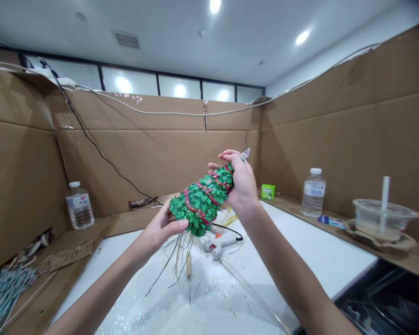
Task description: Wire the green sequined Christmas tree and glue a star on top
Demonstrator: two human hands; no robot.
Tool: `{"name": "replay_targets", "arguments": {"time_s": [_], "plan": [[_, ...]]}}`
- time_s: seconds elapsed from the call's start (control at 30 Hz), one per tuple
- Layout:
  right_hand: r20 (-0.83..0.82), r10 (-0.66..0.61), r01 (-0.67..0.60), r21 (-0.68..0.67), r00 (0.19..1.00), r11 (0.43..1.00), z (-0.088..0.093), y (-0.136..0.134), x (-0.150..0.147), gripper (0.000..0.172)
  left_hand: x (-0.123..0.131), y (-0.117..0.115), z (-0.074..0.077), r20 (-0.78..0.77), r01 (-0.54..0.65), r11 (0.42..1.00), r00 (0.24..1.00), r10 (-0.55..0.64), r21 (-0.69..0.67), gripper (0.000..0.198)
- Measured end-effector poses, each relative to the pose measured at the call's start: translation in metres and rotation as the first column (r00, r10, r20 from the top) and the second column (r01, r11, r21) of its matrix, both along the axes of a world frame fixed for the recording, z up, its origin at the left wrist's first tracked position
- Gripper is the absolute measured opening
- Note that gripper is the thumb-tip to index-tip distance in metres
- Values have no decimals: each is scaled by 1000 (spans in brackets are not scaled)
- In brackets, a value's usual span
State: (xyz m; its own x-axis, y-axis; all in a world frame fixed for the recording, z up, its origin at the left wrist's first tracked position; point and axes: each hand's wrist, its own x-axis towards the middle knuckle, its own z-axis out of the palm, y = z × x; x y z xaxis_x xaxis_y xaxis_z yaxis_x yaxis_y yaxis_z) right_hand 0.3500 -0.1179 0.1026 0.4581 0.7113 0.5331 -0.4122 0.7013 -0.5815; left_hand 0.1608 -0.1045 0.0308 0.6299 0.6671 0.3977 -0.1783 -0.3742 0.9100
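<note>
A small green glittery Christmas tree [204, 200], wound with red sparkly garland, is held tilted above the white table, its top toward the upper right. My left hand [162, 225] grips the wide base, with the thumb along the lower edge. Around the narrow upper part is my right hand [241, 179], closed near the clear pointed topper [246, 153]. Thin wires hang below the tree. Beneath it on the table lie a white hot glue gun [216, 244] with a long clear glue stick and an awl [189, 270] with a yellowish handle.
Cardboard walls [153, 153] surround the white table [335, 251]. Water bottles stand at the left [79, 207] and right [313, 193]. A lidless-looking plastic cup [377, 221] with a straw, a green box [268, 192] and bundled teal strands [9, 293] lie around the edges.
</note>
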Motion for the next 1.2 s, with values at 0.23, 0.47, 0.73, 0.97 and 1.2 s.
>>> {"name": "replay_targets", "arguments": {"time_s": [0.23, 0.47, 0.73, 0.97, 1.2], "plan": [[25, 9, -9, 21, 1000, 1000, 0, -2, -1, 12, 0, 2, -3, -14, 13, 998, 1000, -13, -62, 68], [64, 80, -82, 25, 995, 996, -1, -2, -2, 9, 1, 2, -4, 28, 72, 997, 997, -71, -38, 86], [141, 150, -162, 80, 979, 983, -3, 1, 1, 7, 1, 1, -1, 10, -57, 998, 998, 57, 8, 88], [166, 170, -198, 169, 971, 965, -2, -2, 1, 6, 0, -8, 5, 10, -197, 974, 980, 197, 115, 87], [212, 176, -233, 283, 961, 930, -4, -1, 3, 6, 3, -19, 9, 17, -302, 931, 952, 305, 205, 92]]}}
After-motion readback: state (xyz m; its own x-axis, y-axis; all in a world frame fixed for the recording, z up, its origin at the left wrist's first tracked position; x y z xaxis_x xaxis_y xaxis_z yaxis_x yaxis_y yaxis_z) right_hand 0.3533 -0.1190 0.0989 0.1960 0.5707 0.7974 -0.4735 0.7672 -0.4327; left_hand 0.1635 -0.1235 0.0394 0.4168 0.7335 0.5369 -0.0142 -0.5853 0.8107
